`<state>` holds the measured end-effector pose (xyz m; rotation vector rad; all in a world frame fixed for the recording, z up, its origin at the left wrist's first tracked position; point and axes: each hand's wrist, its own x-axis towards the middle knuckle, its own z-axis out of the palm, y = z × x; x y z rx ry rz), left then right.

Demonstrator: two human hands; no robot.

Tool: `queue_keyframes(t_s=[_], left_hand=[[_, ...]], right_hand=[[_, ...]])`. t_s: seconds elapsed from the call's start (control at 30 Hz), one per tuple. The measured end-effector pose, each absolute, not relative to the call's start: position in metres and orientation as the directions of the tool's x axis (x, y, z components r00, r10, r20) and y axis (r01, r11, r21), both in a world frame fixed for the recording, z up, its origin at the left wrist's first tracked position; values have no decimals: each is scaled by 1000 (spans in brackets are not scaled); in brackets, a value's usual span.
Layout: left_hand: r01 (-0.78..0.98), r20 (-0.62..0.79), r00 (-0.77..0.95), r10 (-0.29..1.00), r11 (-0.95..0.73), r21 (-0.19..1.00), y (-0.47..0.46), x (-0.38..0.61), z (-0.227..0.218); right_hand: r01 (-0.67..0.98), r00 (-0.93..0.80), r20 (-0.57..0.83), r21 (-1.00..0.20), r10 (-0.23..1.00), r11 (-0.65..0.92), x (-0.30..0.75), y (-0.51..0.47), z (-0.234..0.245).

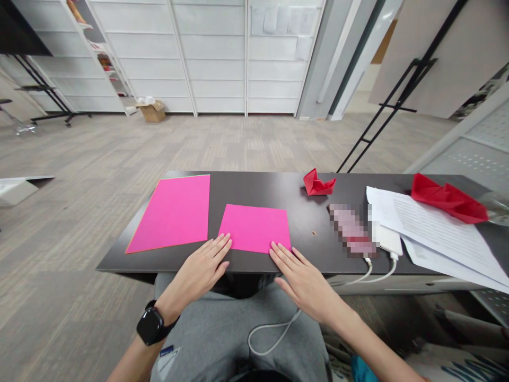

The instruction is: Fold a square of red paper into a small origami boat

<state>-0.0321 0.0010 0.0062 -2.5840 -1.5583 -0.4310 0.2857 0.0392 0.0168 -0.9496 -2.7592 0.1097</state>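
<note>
2 near corners of 1 small pink sheet (257,225), fingers laid on
From my remote seat I see the left hand (204,261) at the sheet's 8 o'clock and the right hand (297,275) at its 5 o'clock; the sheet lies on the dark table (254,185), at 12 o'clock from the headcam. The hands are apart from each other, fingers stretched out, clamped on nothing. I'd press with both evenly so the sheet neither skids nor turns, then smooth the near edge outward, towards 9 and 3 o'clock, so that no bulge gets trapped. I cannot tell whether it is folded. I'd also mind my left elbow room: the larger pink sheet (175,215) sits at 9 o'clock, while the red folded paper (318,185) at 2 o'clock is well apart.
</note>
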Motion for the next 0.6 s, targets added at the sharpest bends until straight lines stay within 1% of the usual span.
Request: queue_keyframes(t_s=[0.2,0.33,0.43,0.5,0.6], left_hand=[[876,290,438,851,-476,76,0,-32,5],[879,266,443,856,-473,58,1,-32,6],[862,253,478,841,-504,46,0,-35,10],[854,262,494,829,-520,36,-3,-40,12],[865,292,466,835,-499,48,-8,-49,14]], right_hand=[[634,-750,189,-69,634,770,319,36,18],[678,-710,202,-63,674,733,330,35,14],[696,-692,211,-59,691,715,331,36,11],[702,-684,226,-54,694,710,329,37,10],[698,-688,235,-45,687,714,327,38,12]])
